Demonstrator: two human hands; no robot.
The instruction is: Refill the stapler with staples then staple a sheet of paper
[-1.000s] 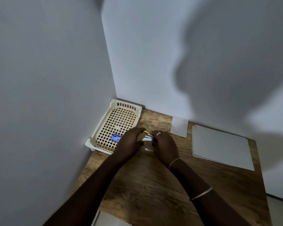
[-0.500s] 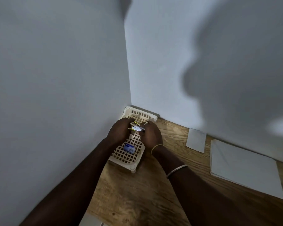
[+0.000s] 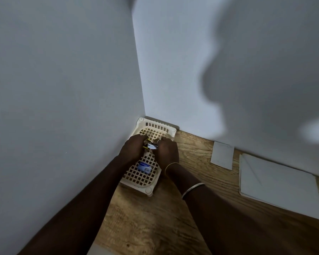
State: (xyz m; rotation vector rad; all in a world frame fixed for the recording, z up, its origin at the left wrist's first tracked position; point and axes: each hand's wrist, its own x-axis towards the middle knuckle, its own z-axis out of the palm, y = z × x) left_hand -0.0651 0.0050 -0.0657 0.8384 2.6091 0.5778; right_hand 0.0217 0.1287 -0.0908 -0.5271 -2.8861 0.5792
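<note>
Cream plastic lattice basket sits in the wall corner of the wood-grain counter. Above it, left hand and right hand both curl their fingers around a small yellow-and-white stapler. A blue staple box lies inside the basket; white paper sheets lie well right of it.

No text, brand, number or sign can be read anywhere. The small blue and white box lying in the cream basket carries some print on its top face, but it is too small and blurred to make out. The white sheets and the small slip on the bench show no writing.
</note>
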